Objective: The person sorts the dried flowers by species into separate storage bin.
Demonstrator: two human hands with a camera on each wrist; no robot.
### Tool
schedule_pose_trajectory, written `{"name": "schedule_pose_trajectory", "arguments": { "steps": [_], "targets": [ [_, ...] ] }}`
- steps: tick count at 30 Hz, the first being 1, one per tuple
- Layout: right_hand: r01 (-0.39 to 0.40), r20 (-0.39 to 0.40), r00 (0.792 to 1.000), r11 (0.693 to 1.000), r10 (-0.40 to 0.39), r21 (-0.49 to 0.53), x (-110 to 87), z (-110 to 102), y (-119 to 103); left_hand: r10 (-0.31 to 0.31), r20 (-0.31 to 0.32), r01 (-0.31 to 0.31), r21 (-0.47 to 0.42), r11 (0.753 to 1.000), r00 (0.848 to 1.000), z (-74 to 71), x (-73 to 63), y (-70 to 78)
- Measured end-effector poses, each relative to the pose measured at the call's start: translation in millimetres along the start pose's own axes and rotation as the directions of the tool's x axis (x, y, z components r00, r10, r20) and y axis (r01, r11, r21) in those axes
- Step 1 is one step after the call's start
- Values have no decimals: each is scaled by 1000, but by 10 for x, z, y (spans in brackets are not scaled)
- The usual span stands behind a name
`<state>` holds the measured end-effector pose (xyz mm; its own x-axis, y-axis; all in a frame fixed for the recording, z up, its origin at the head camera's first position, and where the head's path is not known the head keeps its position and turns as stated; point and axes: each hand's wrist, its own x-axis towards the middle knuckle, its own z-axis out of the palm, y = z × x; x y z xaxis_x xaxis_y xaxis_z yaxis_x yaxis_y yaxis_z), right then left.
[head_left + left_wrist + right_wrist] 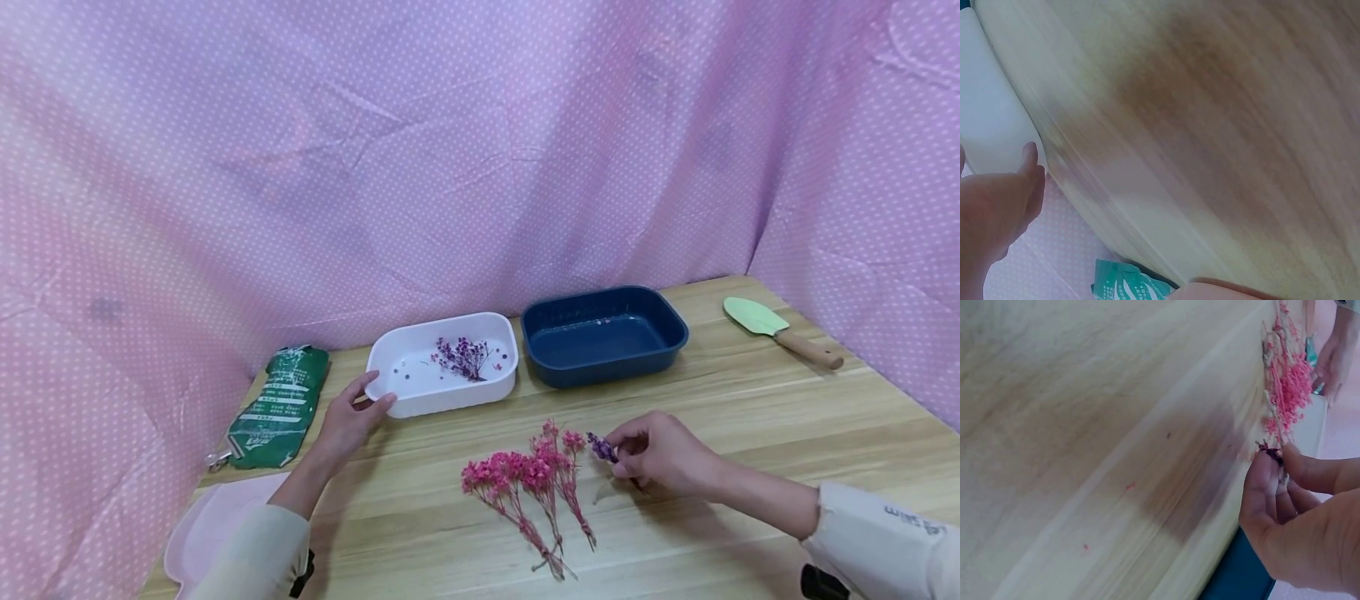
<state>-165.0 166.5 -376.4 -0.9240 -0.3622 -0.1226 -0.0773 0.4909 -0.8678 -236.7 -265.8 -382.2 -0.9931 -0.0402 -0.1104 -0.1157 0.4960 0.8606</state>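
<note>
A small sprig of purple dried flowers (pixel 602 447) is pinched between the thumb and fingers of my right hand (pixel 663 457), just right of the pink dried flower bunches (pixel 536 471). In the right wrist view the sprig's dark tip (pixel 1270 452) shows at my fingertips; part of its stem is hidden. My left hand (pixel 351 423) holds the near left corner of a white tray (pixel 442 406), thumb in front and fingers at the side. Inside that tray lie another purple sprig (pixel 462 358) and loose petals.
A dark blue tray (pixel 607 367) stands right of the white one, with a few specks inside. Far right lies a green-bladed trowel (pixel 756 317) with a wooden handle. At the left are a green packet (pixel 281 408) with a clip and a pink flat item (pixel 225 521). Polka-dot cloth (pixel 480 167) hangs behind.
</note>
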Motion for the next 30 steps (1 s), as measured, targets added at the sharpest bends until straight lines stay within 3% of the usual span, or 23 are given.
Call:
{"name": "schedule_pose_trajectory", "arguments": {
  "steps": [4, 11, 18, 30],
  "targets": [
    [-37, -15, 999, 998, 37, 50, 56, -31, -59, 4, -6, -4, 4, 1000, 1000, -6, -5, 6],
    [52, -42, 998, 996, -49, 79, 225, -154, -250, 15, -3, -15, 1, 1000, 1000, -2, -6, 9],
    [96, -56, 995, 984, -88, 150, 433, -281, -453, 2, -3, -2, 0, 1000, 1000, 3, -14, 21],
    [97, -52, 995, 970, -88, 223, 933, -193, -522, 2, -6, -2, 5, 1000, 1000, 6, -4, 5]
  ]
}}
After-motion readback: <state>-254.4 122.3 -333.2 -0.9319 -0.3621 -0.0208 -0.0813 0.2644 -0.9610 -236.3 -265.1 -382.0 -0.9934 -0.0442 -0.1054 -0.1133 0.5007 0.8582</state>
